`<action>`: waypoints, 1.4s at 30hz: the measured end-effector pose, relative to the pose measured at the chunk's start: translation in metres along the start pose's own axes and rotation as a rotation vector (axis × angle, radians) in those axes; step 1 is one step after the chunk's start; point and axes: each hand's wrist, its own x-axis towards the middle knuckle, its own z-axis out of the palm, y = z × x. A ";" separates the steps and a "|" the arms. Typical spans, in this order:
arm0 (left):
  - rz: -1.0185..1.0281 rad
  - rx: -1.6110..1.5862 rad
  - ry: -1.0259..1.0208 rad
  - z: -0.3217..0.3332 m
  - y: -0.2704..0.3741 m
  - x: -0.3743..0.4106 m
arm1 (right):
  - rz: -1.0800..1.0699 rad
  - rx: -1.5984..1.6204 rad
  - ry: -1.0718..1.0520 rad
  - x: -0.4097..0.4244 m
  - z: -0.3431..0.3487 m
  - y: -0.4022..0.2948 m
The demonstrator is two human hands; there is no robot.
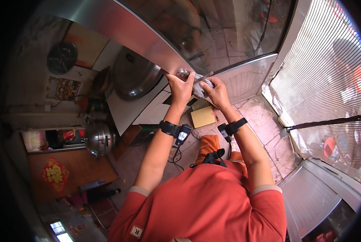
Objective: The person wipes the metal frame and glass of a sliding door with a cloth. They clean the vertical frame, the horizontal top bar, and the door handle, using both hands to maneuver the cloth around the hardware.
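A metal-framed glass door (156,39) stands in front of me, with a round shiny metal lock fitting (183,72) on its stile. My left hand (180,89) is at this fitting, its thumb and forefinger on either side; the other fingers are hidden, so its grip cannot be told. Just to the right, my right hand (217,92) pinches a crumpled pale cloth (199,90). A thin flat strip (205,77) sticks out above the cloth by the right fingertips; its material is unclear. Both wrists wear black straps with small devices.
Left of the door, a large metal lid (135,74) rests on a white-topped counter (123,113). Below my hands a yellow box (203,117) lies near my feet on the tiled floor (260,127). A striped translucent curtain (310,75) hangs at right. A metal pot (99,138) stands at left.
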 end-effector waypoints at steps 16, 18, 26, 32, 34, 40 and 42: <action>-0.038 -0.115 -0.172 -0.018 0.002 0.009 | 0.287 0.473 0.006 -0.014 -0.032 -0.003; -0.032 -0.105 -0.161 -0.018 0.003 0.010 | 0.216 0.480 -0.105 -0.003 -0.033 -0.025; -0.057 -0.181 -0.198 -0.017 0.001 0.013 | 0.187 0.926 -0.278 0.019 -0.023 -0.021; -0.027 -0.160 -0.164 -0.016 0.002 0.012 | 0.139 0.943 -0.380 0.026 -0.026 -0.027; -0.039 -0.152 -0.179 -0.016 0.003 0.012 | 0.085 0.879 -0.450 0.026 -0.026 -0.037; -0.053 -0.122 -0.196 -0.018 0.004 0.011 | 0.112 0.612 -0.568 0.038 -0.036 -0.057; -0.039 -0.106 -0.188 -0.018 0.002 0.012 | 0.014 0.485 -0.528 0.040 -0.032 -0.063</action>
